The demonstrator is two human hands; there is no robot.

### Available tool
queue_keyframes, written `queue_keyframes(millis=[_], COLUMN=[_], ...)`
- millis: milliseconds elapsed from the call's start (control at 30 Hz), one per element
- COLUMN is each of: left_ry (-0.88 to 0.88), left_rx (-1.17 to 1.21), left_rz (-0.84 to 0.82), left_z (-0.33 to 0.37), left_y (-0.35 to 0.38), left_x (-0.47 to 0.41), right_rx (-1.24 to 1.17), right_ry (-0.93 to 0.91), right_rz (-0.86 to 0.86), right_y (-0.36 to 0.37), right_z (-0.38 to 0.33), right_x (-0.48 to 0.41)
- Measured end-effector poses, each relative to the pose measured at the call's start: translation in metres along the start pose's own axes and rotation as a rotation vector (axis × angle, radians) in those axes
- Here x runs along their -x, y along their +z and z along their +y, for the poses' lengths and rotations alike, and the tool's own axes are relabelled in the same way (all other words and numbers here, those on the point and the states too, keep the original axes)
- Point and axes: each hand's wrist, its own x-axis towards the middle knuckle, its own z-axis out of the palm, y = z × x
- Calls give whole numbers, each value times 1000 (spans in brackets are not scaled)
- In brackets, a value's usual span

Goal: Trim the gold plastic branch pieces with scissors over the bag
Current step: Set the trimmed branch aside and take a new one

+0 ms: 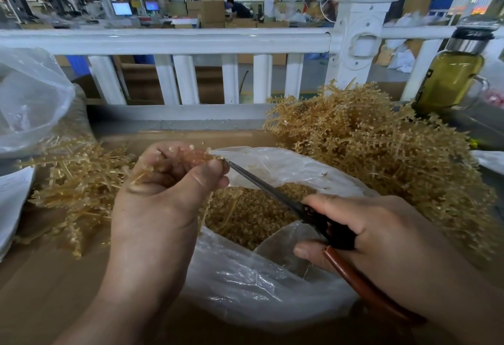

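My left hand [163, 194] pinches a gold branch [191, 153] above the bag [245, 276]. My right hand [368, 230] grips the scissors [272, 190], tips at the branch. I should cut close to my fingers [169, 170] so trimmings drop inside.

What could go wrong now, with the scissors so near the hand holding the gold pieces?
1. The scissors meet the gold branch pieces right beside the thumb of the left hand, so a cut might nick it.
2. The cut is near the far rim of the bag, so trimmed bits might fall outside, onto the cardboard.
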Motion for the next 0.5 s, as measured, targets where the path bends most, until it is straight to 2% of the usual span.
queue_keyframes(millis=[300,500], left_ry=[159,104], left_rx=[53,172], left_rz=[45,50], left_z=[8,9], left_y=[6,3], left_x=[5,16], right_rx=[-14,-33], right_ry=[-11,31], right_rz=[-13,-36], right_y=[1,3], right_z=[3,2], right_x=[0,1])
